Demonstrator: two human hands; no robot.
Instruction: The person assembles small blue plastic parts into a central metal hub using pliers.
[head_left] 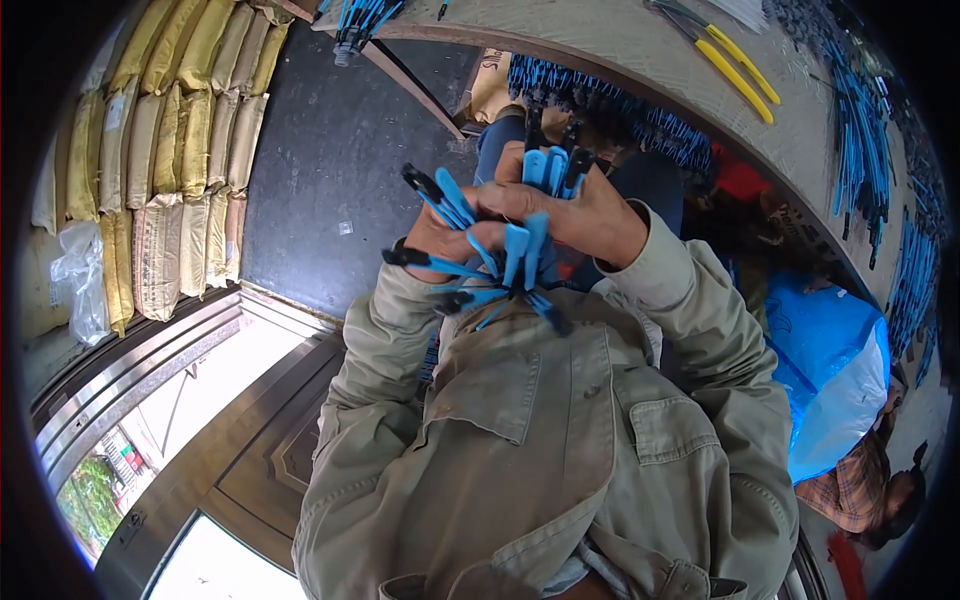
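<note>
In front of my chest, both hands are wrapped round a bunch of blue plastic strips with black ends (515,250). The strips fan out in several directions between and around the fingers. My left hand (440,235) grips the bunch from the left side, with strips sticking out past its wrist. From the right, my right hand (590,215) closes over the bunch, its thumb reaching across towards the left hand. The fingers partly hide the middle of the bunch, and what the strips are for does not show.
A workbench (590,30) curves across the top and right, bearing pliers with yellow handles (735,70) and piles of similar blue strips (865,140). Stacked sacks (150,150) stand at the left. A blue plastic bag (825,340) and another person (860,490) are at the right.
</note>
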